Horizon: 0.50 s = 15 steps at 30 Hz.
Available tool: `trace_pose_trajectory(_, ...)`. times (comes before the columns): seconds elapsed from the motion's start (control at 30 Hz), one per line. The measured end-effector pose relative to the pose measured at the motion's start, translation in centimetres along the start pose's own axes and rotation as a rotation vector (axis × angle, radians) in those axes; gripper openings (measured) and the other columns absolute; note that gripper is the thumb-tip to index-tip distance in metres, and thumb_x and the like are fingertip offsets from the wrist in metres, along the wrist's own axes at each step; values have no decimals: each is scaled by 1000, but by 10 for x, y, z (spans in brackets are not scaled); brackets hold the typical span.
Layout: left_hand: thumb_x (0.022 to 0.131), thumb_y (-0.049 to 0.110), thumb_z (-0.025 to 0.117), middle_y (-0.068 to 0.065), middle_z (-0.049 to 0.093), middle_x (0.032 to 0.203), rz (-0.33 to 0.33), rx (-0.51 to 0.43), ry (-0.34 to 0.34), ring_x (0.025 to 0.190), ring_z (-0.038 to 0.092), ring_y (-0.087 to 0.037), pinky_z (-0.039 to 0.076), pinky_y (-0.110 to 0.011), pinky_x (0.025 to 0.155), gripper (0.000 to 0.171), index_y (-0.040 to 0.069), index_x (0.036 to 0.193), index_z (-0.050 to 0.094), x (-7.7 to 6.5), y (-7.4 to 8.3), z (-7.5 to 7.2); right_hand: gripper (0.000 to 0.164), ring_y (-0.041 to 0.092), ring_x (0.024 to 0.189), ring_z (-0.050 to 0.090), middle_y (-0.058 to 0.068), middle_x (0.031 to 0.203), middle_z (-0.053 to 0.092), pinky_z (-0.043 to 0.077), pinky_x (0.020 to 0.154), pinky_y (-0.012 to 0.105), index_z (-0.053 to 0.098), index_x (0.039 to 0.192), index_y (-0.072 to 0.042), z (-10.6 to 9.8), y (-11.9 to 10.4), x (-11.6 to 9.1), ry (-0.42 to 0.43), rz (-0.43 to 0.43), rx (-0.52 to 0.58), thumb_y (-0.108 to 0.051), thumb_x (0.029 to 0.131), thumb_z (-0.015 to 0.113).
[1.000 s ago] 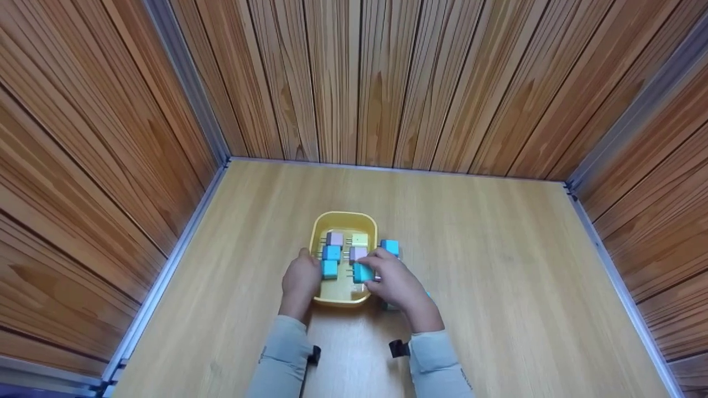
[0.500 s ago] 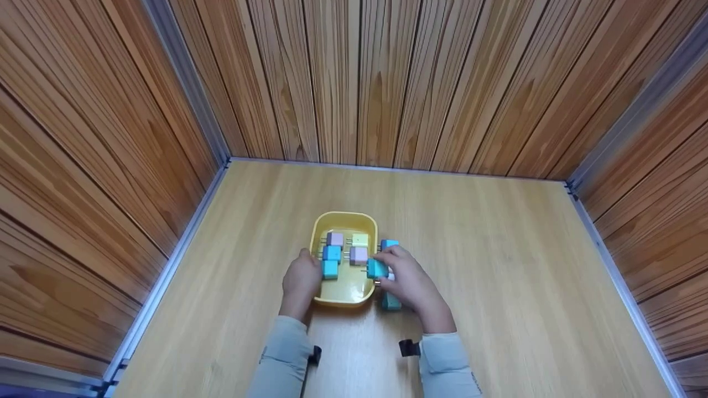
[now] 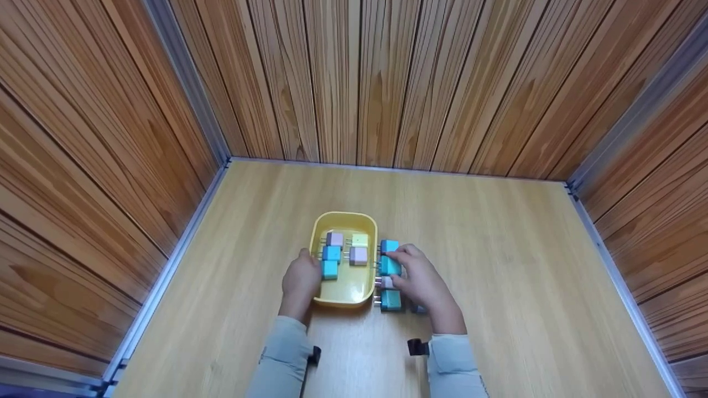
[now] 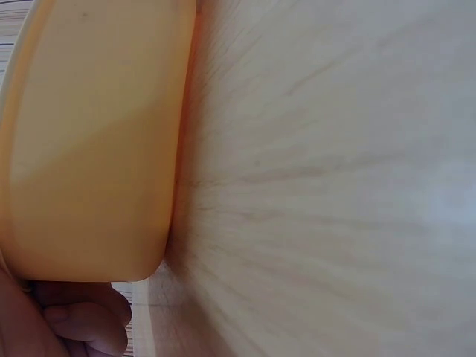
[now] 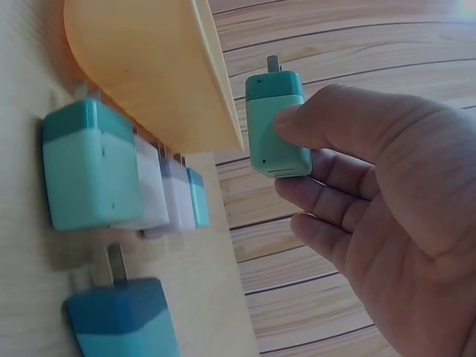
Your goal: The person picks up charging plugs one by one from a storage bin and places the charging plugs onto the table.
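Observation:
My right hand (image 3: 423,281) pinches a teal charger plug (image 5: 277,123) between thumb and fingers. In the right wrist view the plug is raised off the table, metal prongs pointing up in the picture, just outside the tray's right wall. My left hand (image 3: 300,281) grips the left rim of the yellow tray (image 3: 345,292); its thumb and curled fingers show at the tray's end in the left wrist view. Inside lie two columns of chargers: lilac (image 3: 334,239), blue (image 3: 332,253) and teal (image 3: 330,269) on the left, yellow (image 3: 359,240) and lilac (image 3: 358,255) on the right.
Along the tray's right side, on the table (image 3: 498,265), stand a blue charger (image 3: 389,245), a pale lilac one (image 3: 387,282) and a teal one (image 3: 390,300). Another blue charger (image 5: 123,320) sits farther right, partly behind my right hand. Wood-panelled walls (image 3: 381,83) enclose the table.
My right hand has carried the teal charger out of the tray, rightward over its rim, to the row of chargers outside. My left hand and the tray have stayed in place.

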<state>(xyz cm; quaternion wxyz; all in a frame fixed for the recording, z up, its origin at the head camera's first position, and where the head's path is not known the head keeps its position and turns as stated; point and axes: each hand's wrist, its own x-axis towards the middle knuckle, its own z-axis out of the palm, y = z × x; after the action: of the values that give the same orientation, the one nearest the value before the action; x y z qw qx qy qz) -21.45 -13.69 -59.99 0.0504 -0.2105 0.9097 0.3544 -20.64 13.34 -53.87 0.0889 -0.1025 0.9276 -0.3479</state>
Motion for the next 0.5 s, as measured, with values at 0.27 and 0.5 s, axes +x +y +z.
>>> trace_pose_trajectory(0.27,107,31,38,-18,68,126,4,-7,1,115,66,-36,54,-53,90,50,3,148,46,1,0,0,57,22,127,51,-4,138,50,47,108,49,58,146,-23,-4,11,-1,-5,70,64,-14,91,73)
trace_pose_trajectory(0.5,106,29,38,-20,68,125,20,-7,12,114,67,-36,53,-53,91,51,0,147,46,1,-1,0,58,22,120,52,-3,134,51,47,107,48,59,145,-20,-5,22,-1,6,76,44,-14,89,74)
